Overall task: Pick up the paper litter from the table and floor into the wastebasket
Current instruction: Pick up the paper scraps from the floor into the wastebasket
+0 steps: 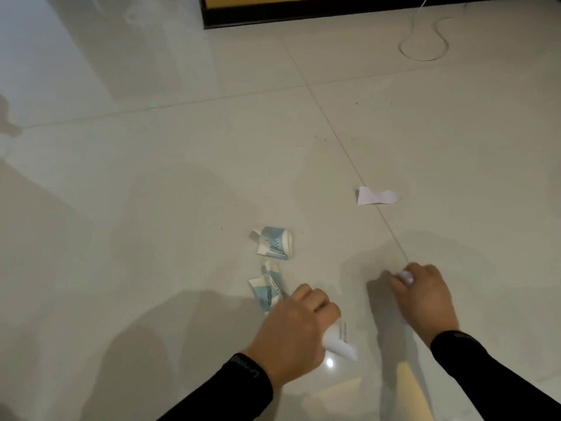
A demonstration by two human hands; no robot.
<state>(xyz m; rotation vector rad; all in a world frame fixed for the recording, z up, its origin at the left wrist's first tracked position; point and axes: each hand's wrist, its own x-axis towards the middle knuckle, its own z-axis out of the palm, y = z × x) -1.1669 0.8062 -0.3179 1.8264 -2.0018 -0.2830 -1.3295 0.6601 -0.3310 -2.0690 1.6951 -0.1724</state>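
pale glossy floor tiles fill the room, with a dark baseboard up at twelve o'clock and a white cord looped near one o'clock. the person is bent low. their left hand is curled shut around a white paper scrap that pokes out below the knuckles, while its fingertips reach a blue-and-white torn piece lying at its eleven o'clock. the right hand is pinched closed on a small pale scrap against the floor. another blue-printed piece sits near the centre, and a plain white strip lies well apart toward one o'clock. no wastebasket shows from where i stand. the risk, i'd say: the left hand is already full, so opening it for the next piece could let the held scrap slide out, and flat paper on slick tile may skid away instead of lifting.
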